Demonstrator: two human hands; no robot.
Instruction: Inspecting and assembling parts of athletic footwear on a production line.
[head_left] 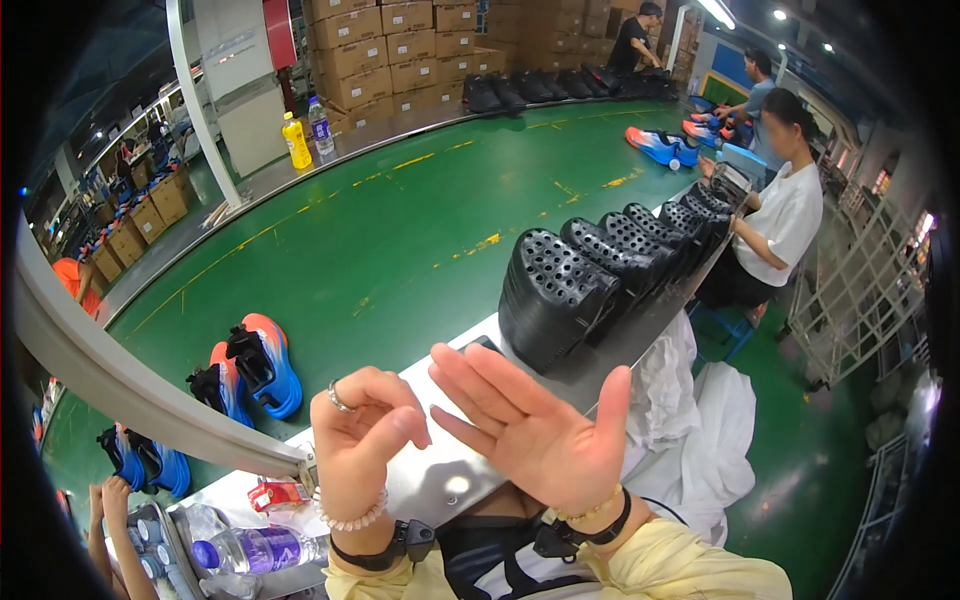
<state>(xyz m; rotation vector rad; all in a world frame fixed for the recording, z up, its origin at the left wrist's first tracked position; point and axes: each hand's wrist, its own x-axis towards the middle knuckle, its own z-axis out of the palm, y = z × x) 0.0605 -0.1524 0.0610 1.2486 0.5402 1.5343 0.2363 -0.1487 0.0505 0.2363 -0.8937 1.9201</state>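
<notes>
My left hand (pixel 362 425) is raised over the white tabletop (pixel 440 490). Its fingers curl in toward the thumb, and I see nothing held in them; a ring and a beaded bracelet show on it. Beside it my right hand (pixel 545 435) is open, palm up, fingers stretched and thumb apart, holding nothing. The fingertips of the right hand come close to the left hand, with a small gap visible. Just beyond my right hand stands the nearest of several black shoe-shaped blocks with perforated tops (pixel 555 290), lined up along the bench.
Blue and orange sneakers (pixel 268 370) sit on the green surface at left. A bottle with a purple cap (pixel 255 550) lies near a red packet (pixel 277 494). White cloth (pixel 700 430) drapes at right. A person in white (pixel 785 220) works farther along; another person's hands (pixel 112 505) show lower left.
</notes>
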